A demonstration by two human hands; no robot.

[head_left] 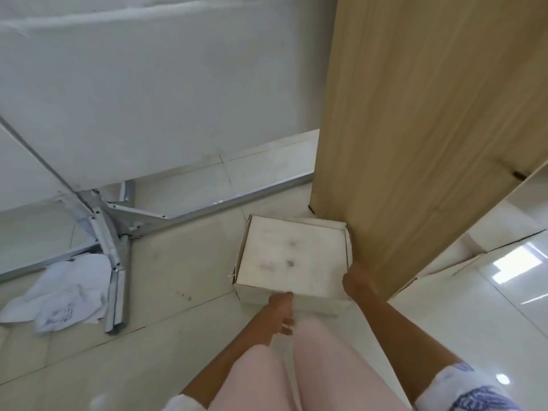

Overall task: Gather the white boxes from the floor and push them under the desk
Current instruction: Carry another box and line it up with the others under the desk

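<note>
**A:** Pink-trousered knees (pixel 261 378) right under the camera. What are the hands doing?

**B:** Left hand (pixel 281 311) is spread loose, fingertips on the near edge of the white box (pixel 292 255). Right hand (pixel 355 281) grips its near right corner.

**A:** And the box?

**B:** On the tiled floor (pixel 184 274), tight against the wooden panel (pixel 415 129). Crumpled white cloth (pixel 65 292) lies by the metal desk leg (pixel 115 286).

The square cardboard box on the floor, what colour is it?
White with grey smudges, seen from the head camera.

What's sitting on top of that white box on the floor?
Nothing rests on the white box except dark smudges on its lid. Both hands touch its near edge: left hand, right hand. Its contents are hidden by the closed lid.
</note>
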